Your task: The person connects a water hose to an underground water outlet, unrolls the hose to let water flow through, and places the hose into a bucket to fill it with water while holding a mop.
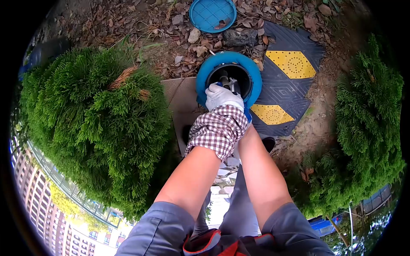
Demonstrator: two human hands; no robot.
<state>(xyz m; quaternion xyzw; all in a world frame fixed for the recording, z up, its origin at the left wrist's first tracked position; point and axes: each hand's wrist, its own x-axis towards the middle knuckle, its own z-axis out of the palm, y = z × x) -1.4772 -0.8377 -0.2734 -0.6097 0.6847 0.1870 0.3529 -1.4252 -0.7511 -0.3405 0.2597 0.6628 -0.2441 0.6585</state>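
My left hand (pixel 223 97), in a white glove with a checked sleeve cover (pixel 218 130) at the wrist, reaches into a round blue-rimmed opening (pixel 253 74) in the ground. Its fingers are curled closed, and what they grip is hidden. Just beyond them a dark pipe-like fitting (pixel 224 77) and a shiny metal piece (pixel 232 84) show inside the dark well. My right forearm (pixel 260 160) runs to the same spot, but the right hand is hidden behind the left one. A small blue patch (pixel 248 114) shows beside the left wrist; whether it is a glove cuff I cannot tell.
A round blue lid (pixel 212 16) lies on dry leaves beyond the opening, near a dark stone (pixel 240 38). Black rubber ramp mat (pixel 286 91) with yellow panels lies to the right, a tan board (pixel 181 96) to the left. Bushes (pixel 94 128) flank both sides.
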